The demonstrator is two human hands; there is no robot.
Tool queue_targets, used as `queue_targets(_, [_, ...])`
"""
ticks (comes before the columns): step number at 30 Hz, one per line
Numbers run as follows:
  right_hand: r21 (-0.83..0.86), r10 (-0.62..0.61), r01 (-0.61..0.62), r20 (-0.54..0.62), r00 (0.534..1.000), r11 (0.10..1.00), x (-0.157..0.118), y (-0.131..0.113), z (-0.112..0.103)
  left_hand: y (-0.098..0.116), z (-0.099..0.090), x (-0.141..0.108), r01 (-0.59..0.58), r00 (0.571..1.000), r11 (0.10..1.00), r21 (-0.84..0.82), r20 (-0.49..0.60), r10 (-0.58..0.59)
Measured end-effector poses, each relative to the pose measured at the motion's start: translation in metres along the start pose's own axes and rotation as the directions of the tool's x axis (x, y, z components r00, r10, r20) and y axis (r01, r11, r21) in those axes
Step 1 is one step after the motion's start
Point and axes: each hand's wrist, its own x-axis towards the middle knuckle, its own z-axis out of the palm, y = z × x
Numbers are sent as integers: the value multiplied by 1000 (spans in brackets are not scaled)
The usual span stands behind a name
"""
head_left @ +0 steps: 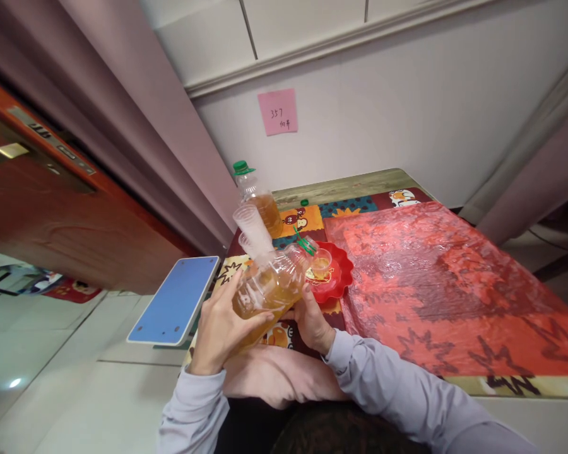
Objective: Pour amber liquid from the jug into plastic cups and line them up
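Observation:
A large clear bottle of yellow liquid (269, 290) is tilted, its neck pointing up and right, over a small clear cup (320, 263). My left hand (224, 325) grips the bottle's lower side. Against the bottle near its shoulder, my right hand (311, 317) is wrapped, its far fingers hidden. The cup holds some yellow liquid and stands on a red scalloped plate (343, 271). Just beyond the bottle, a stack of clear plastic cups (253, 228) leans. Behind that stands a second bottle (265, 208) with a green cap and amber liquid.
A loose green cap (304, 202) lies near the table's back edge. Red plastic film (435, 284) covers the right of the patterned table. A blue stool (176, 302) stands at the left, and a pink note (278, 111) is on the wall.

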Motion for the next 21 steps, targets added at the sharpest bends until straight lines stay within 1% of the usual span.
queue_targets(2, [-30, -65, 65, 10, 998, 997, -1, 1, -1, -8, 9, -5, -15, 998, 995, -96, -57, 9])
queue_targets(4, [-45, -141, 142, 31, 990, 989, -2, 0, 0, -15, 17, -12, -14, 994, 983, -186, -107, -6])
queue_targets(7, [-97, -244, 249, 63, 968, 964, -3, -6, 3, -24, 28, -26, 19, 986, 957, -288, -153, -65])
queue_targets(9, [-146, -272, 288, 122, 955, 946, -4, -11, 6, -30, 33, -34, 42, 981, 943, -332, -166, -102])
queue_targets(12, [-159, -221, 261, 228, 948, 952, -6, -16, 11, -41, 39, -43, 52, 977, 931, -362, -176, -123])
queue_targets(15, [-167, -117, 170, 286, 951, 971, -7, -13, 13, -54, 48, -47, 15, 949, 919, -394, -285, -137])
queue_targets(17, [-205, -84, 140, 262, 961, 969, -9, -11, 12, -61, 53, -48, -3, 922, 906, -423, -352, -161])
queue_targets(19, [-276, -91, 137, 173, 981, 951, -13, -12, 10, -67, 57, -48, 8, 907, 890, -456, -372, -199])
queue_targets(21, [-373, -109, 137, 93, 990, 918, -20, -21, 7, -73, 62, -49, 28, 886, 864, -502, -388, -255])
